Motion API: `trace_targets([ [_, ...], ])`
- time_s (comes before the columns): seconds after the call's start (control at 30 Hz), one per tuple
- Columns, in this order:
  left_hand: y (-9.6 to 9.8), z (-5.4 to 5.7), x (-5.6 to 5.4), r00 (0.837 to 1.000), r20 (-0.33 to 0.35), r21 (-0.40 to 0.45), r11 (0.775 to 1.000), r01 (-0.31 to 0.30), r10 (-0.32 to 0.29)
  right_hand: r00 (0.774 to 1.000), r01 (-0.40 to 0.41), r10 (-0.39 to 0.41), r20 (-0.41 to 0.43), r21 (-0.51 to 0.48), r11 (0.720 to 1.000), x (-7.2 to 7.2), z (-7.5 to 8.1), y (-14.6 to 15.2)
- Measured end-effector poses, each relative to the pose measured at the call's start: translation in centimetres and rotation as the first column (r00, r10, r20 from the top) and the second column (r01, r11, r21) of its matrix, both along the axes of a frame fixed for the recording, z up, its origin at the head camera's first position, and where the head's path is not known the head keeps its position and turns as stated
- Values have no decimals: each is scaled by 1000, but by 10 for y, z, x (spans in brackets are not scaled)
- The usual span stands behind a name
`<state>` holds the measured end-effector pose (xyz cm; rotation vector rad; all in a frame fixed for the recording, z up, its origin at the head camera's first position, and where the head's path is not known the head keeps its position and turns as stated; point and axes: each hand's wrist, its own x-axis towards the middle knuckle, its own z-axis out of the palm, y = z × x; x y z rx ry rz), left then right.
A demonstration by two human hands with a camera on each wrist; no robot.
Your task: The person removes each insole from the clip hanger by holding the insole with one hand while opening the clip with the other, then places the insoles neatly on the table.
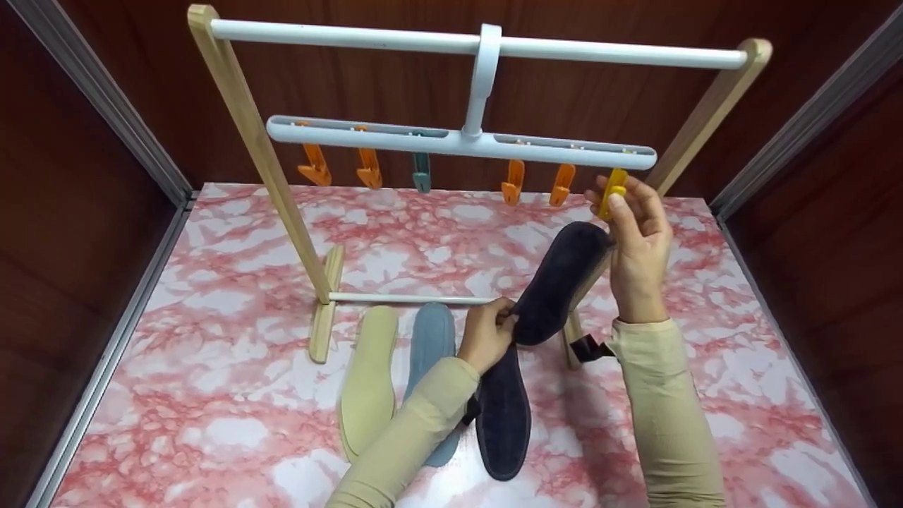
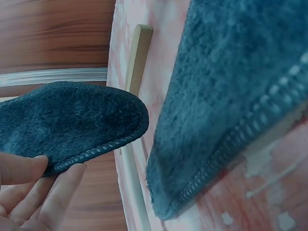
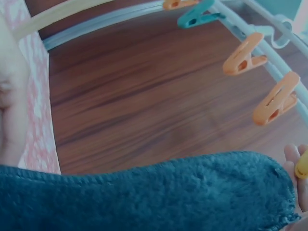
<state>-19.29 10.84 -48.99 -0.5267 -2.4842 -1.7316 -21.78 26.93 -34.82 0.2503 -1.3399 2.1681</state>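
My left hand (image 1: 488,335) pinches the edge of a dark fuzzy insole (image 1: 561,282), held tilted above the table with its far end up to the right. In the left wrist view, thumb and fingers grip its stitched border. A yellow clip (image 1: 614,192) at the right end of the white hanger (image 1: 395,140) is pinched by my right hand (image 1: 640,247). The raised insole's upper end lies just beside that hand; whether they touch I cannot tell. On the table below is a matching dark insole (image 1: 504,423).
A pale yellow insole (image 1: 370,381) and a blue-grey insole (image 1: 432,339) lie to the left. The hanger hangs from the rack's white bar (image 1: 338,36), between wooden side posts (image 1: 261,155). Orange clips (image 1: 513,182) and a teal clip (image 1: 421,171) dangle from it.
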Motion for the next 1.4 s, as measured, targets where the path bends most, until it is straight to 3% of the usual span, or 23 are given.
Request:
trace_targets([
  [0.47, -26, 3, 18, 1000, 17, 13, 1000, -5, 5, 996, -90, 90, -13, -19, 996, -1, -6, 4],
  [0.77, -47, 3, 29, 1000, 22, 9, 1000, -5, 5, 997, -74, 74, -6, 30, 997, 0, -7, 4],
  [1.07, -57, -2, 38, 1000, 3, 13, 1000, -12, 12, 997, -82, 82, -14, 3, 997, 2, -7, 6],
  [1.23, -58, -5, 44, 1000, 23, 17, 1000, -3, 3, 998, -60, 60, -7, 23, 998, 4, -8, 8],
  [1.4, -58, -7, 50, 995, 94, 48, 999, 15, -19, 997, -79, 79, -5, -11, 997, 6, -8, 10],
])
